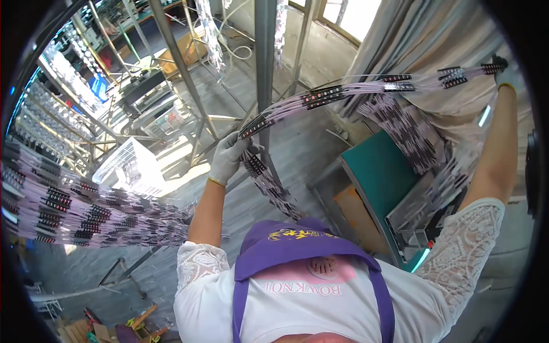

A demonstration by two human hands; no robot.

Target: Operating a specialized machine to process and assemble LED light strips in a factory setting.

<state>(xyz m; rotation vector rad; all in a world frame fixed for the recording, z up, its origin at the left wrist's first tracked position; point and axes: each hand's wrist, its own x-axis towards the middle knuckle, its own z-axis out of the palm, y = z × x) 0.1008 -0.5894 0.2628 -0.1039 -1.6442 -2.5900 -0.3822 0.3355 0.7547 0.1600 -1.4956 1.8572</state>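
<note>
A bundle of LED module strings, black light modules on pale lilac wires, stretches in an arc between my two gloved hands. My left hand, in a white glove, is closed round the bundle at its left end. From there a loose tail of modules drops toward my apron. At the far right, my right arm is stretched out, and my right hand, gloved too, grips the other end of the bundle. Its fingers show only in part, dark at the tips.
A thick mass of similar LED strings hangs at the left. More strings lie by a green-topped table on the right. Metal posts stand ahead, with a white plastic basket to their left. Grey curtains hang at upper right.
</note>
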